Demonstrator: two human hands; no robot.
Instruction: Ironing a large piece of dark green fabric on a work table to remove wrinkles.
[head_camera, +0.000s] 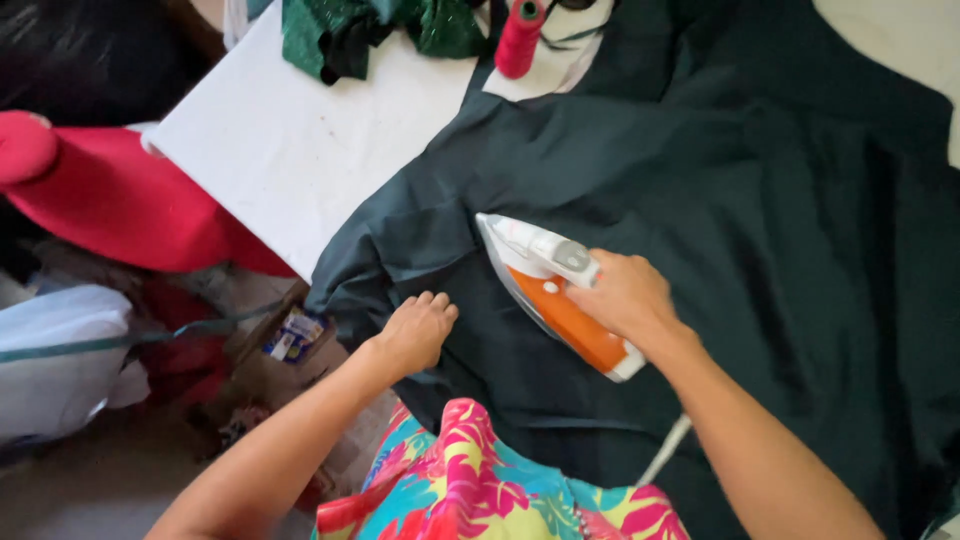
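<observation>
1. The right hand (622, 296) is wrapped around the handle of an orange and white iron (553, 290), fingers closed over the grip.
2. The iron sits flat on the dark green cloth (700, 200), its pointed nose aimed up and to the left, away from the person, its heel nearest the wrist.
3. A pale cord (665, 450) runs from behind the iron's heel down toward the person, passing under the right forearm.
4. The left hand (418, 330) lies palm down on the cloth, fingers loosely spread and holding nothing, pressing the fabric near its folded left edge.
5. The iron is just to the right of the left hand, close to it but not touching; a strip of cloth shows between the fingertips and the iron's side.
6. The cloth covers most of the white board (290, 140) and spills over its near edge, with creases bunched above the left hand.
7. The board's bare left part is well away from both hands.
8. At the far end of the board a red thread spool (520, 38) stands on a bit of white, touching the cloth's upper edge.
9. Beside the spool, farther left, a crumpled glittery green fabric (345, 30) lies on the board.
10. Left of the board, lower down, sits a red cushion (110, 195), with a white bag (55, 350) and clutter on the floor beneath it.
11. A bright floral garment (480, 495) shows at the bottom edge, between the two forearms.
</observation>
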